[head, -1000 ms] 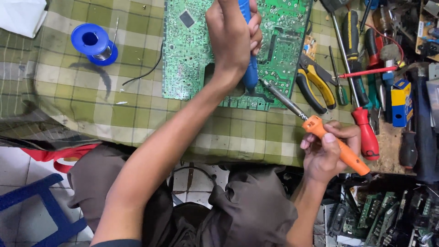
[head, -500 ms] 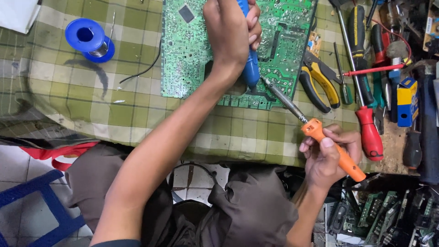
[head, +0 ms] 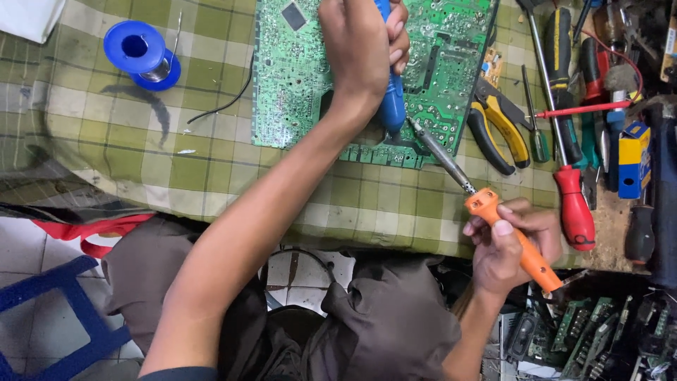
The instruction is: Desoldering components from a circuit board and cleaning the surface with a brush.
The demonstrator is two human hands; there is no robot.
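Observation:
A green circuit board (head: 303,77) lies on the green checked cloth (head: 141,141). My left hand (head: 360,49) is closed around a blue pump-like tool (head: 391,106) held upright over the board's near edge. An orange-handled soldering iron (head: 508,233) is gripped in my right hand (head: 511,243), below the board and off the table's front edge. Its metal tip (head: 416,128) reaches up and left to the board, right beside the blue tool's lower end.
A blue spool of solder wire (head: 141,53) sits far left on the cloth. Yellow-handled pliers (head: 501,123), a red-handled screwdriver (head: 572,204) and several other tools lie to the right. More circuit boards (head: 585,339) lie below at the right. A blue stool (head: 49,310) stands on the floor.
Both hands keep their grips and places. The view has shifted slightly, and the soldering iron's tip stays at the board beside the blue tool.

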